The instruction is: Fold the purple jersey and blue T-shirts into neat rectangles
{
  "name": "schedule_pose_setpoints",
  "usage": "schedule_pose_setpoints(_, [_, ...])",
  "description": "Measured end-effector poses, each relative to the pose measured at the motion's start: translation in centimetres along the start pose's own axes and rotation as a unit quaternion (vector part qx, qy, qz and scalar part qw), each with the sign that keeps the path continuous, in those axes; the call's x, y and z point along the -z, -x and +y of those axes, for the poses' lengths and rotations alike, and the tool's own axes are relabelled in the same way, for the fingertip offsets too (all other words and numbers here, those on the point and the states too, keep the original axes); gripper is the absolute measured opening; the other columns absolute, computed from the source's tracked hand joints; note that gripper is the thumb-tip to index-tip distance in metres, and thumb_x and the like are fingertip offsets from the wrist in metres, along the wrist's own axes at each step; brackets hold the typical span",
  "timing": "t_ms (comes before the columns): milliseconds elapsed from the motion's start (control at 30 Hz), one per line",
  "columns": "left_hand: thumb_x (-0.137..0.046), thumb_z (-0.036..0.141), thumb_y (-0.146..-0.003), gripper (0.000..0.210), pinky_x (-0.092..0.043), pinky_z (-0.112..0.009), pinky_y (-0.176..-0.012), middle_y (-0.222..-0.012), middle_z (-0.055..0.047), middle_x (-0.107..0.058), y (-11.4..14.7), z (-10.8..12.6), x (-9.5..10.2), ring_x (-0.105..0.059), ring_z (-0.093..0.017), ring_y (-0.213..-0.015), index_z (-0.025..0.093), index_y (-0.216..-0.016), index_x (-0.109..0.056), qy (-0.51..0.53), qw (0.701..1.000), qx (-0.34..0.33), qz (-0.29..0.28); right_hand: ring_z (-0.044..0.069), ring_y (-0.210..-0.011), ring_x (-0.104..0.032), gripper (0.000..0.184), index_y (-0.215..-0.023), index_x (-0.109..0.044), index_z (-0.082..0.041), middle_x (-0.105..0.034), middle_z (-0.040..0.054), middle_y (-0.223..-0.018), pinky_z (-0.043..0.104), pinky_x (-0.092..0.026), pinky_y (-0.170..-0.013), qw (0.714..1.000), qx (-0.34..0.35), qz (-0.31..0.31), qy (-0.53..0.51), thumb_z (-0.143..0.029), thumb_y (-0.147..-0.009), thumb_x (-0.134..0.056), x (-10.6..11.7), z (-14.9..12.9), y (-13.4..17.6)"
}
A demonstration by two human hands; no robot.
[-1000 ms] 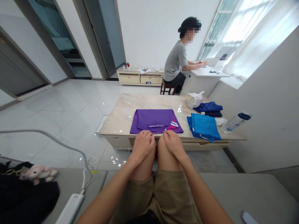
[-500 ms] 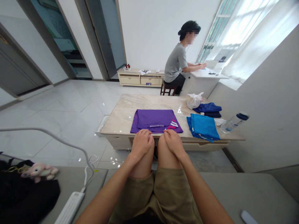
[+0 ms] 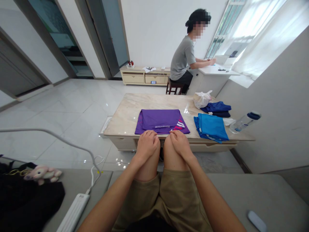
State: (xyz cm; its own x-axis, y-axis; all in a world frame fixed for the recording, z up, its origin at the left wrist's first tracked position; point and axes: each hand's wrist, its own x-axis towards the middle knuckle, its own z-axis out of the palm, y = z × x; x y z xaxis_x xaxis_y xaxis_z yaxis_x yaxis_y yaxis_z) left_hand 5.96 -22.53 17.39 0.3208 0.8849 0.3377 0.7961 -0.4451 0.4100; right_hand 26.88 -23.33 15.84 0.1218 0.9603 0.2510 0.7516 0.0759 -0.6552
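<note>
My left hand [image 3: 147,143] rests on my left knee, its fingers laid over the kneecap and holding nothing. On the other knee lies my right hand [image 3: 179,142], likewise with its fingers stretched over the skin. Just beyond both hands, a folded purple shirt [image 3: 160,119] with white lettering and pink and white stripes lies flat along the near edge of the marble-topped coffee table [image 3: 118,124]. To its right is a folded bright blue garment [image 3: 212,126], apart from the purple one.
Behind the blue garment are dark blue folded clothes [image 3: 217,108] and a white plastic bag [image 3: 202,99]. A water bottle [image 3: 243,122] stands at the table's right end. A power strip [image 3: 73,212] and plush toy [image 3: 43,174] lie on the sofa. A person [image 3: 184,54] sits at a desk.
The view has tipped slightly downward, so the table and room sit a little higher in the picture. Both hands stay on the knees and the clothes have not moved.
</note>
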Motion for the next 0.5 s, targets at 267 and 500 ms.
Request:
schedule_pose_setpoints(267, [-0.051, 0.034, -0.109, 0.032, -0.055, -0.04, -0.099, -0.109, -0.01, -0.083, -3.5, 1.0, 2.7, -0.075, -0.029, -0.108, 0.021, -0.105, -0.08, -0.093, 0.988, 0.045, -0.116, 0.024, -0.09, -0.076, 0.039, -0.079, -0.08, -0.019, -0.082, 0.0106, -0.087, 0.027, -0.054, -0.087, 0.991, -0.02, -0.096, 0.091, -0.034, -0.105, -0.055, 2.4, 0.4, -4.3])
schedule_pose_setpoints(500, [-0.054, 0.038, -0.106, 0.033, -0.058, -0.041, -0.097, -0.117, -0.014, -0.083, -12.5, 1.7, 1.5, -0.077, -0.032, -0.114, 0.022, -0.119, -0.08, -0.111, 0.977, 0.062, -0.17, 0.02, -0.077, -0.077, 0.019, -0.094, -0.082, -0.013, -0.083, 0.0097, -0.086, 0.022, -0.055, -0.067, 0.962, -0.197, -0.187, 0.032, -0.024, -0.096, -0.066, 3.1, 5.5, -17.2])
